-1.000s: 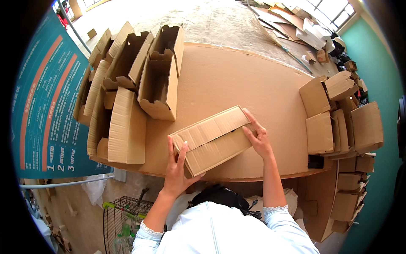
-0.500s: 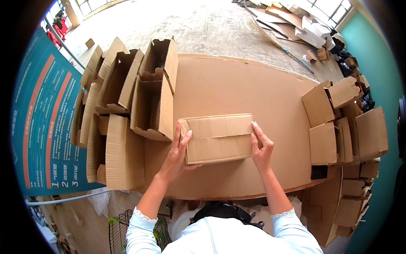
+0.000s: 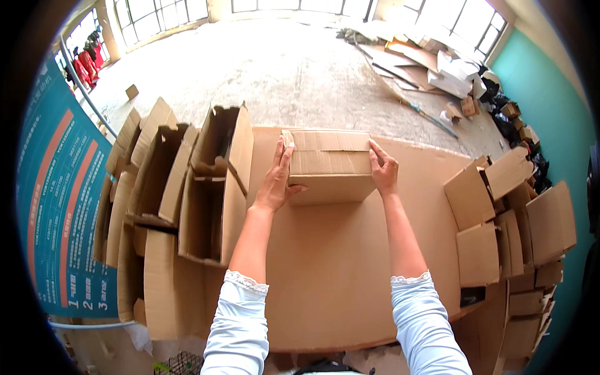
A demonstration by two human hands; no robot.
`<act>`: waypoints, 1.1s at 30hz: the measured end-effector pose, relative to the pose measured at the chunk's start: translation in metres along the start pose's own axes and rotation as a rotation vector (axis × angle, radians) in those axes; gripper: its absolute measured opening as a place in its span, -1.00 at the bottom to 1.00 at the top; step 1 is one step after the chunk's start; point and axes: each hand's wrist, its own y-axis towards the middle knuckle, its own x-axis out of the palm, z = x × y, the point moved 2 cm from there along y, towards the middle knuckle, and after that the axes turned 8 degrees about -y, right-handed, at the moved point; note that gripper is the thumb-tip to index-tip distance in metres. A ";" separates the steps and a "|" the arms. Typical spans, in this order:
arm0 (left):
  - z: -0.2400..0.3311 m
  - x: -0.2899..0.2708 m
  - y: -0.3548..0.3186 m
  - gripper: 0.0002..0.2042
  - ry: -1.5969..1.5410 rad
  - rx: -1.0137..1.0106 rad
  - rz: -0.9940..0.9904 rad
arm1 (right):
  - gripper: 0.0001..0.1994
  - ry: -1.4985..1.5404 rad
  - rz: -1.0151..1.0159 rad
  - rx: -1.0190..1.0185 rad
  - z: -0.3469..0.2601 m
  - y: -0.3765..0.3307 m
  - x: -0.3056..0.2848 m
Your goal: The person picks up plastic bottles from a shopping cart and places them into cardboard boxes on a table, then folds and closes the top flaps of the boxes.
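Head view: a banner (image 3: 75, 219) stands left of open boxes (image 3: 169, 275). The left hand (image 3: 275, 184) holds the left end of the box (image 3: 331, 164), thumb on its front. The box is over the far part of the table (image 3: 350, 281); contact underneath is unclear. The right hand (image 3: 385, 172) holds its right end. Rightmost are cartons (image 3: 478, 250). The step looks like placing it; next calls for 2 hands keeping it level.
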 end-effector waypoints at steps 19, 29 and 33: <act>0.057 -0.020 -0.038 -0.39 0.544 0.063 0.250 | -0.67 -0.393 -0.044 -0.134 0.018 0.058 0.024; 0.105 -0.107 -0.241 -0.58 0.495 -0.134 0.593 | -0.65 -0.486 0.086 -0.579 -0.198 -0.053 0.040; 0.091 -0.119 -0.221 -0.57 0.502 -0.217 0.400 | -0.56 -0.286 -0.183 -0.459 -0.248 -0.071 0.079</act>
